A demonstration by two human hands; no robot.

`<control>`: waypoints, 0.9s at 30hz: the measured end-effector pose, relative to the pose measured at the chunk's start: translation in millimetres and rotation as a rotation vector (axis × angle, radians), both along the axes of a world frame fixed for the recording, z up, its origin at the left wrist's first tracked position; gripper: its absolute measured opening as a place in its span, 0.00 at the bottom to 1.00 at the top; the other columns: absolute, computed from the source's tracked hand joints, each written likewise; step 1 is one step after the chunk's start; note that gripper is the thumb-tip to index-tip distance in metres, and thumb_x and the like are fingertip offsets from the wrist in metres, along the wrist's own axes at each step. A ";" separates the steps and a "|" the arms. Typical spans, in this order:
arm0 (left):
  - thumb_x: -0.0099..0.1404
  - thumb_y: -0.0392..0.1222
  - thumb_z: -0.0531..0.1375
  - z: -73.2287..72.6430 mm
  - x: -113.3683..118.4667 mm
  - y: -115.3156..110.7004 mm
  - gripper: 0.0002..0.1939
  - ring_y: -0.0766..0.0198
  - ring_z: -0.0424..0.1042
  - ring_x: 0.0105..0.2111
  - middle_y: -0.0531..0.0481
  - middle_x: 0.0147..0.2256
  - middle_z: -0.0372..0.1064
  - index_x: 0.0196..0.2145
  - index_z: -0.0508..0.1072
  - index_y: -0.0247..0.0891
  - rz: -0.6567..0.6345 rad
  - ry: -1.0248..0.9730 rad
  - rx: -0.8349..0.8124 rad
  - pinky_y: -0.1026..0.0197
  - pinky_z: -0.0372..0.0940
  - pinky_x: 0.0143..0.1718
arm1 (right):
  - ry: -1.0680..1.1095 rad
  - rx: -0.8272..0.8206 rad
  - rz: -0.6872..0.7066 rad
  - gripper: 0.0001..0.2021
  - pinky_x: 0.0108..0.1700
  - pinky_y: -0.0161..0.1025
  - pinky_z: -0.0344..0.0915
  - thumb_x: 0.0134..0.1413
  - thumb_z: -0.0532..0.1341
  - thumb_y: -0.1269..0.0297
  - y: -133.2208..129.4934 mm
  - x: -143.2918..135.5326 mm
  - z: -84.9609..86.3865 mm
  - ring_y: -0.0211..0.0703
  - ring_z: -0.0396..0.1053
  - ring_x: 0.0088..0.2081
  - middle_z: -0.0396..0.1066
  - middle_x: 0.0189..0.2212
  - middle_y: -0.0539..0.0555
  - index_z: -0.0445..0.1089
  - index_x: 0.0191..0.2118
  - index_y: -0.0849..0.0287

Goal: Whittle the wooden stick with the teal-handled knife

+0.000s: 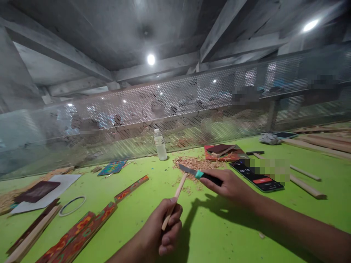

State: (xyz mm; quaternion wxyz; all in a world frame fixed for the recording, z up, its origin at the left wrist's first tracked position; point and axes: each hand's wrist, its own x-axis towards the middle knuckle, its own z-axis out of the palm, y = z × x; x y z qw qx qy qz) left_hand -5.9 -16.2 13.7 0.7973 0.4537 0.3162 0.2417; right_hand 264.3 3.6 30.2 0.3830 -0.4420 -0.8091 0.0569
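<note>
Bright green covers the surface (115, 204) on which the work lies. The left hand (161, 230) has its grip pressed closed around a thin wooden stick (175, 197), which tilts upward and away from the person. The right hand (230, 186) has its grip closed around the dark handle of a knife (199, 173) with a teal band; the blade points left and meets the upper end of the stick. A pile of wood shavings (194, 162) lies just beyond the blade. A phone (257, 177) with a lit screen lies just right of the right hand. A clear plastic bottle (160, 145) stands upright near a perforated metal screen (192, 102). Patterned strips (90, 226) lie to the left of the left hand, with a ring (72, 205) near them.
</note>
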 end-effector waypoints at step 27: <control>0.58 0.73 0.61 -4.8 5.6 -0.9 0.31 0.74 0.43 0.08 0.64 0.10 0.49 0.21 0.59 0.44 0.229 0.246 0.354 0.70 0.43 0.08 | -0.111 0.058 0.088 0.18 0.32 0.43 0.69 0.71 0.56 0.50 0.2 -1.2 -5.9 0.47 0.76 0.31 0.80 0.33 0.56 0.78 0.44 0.56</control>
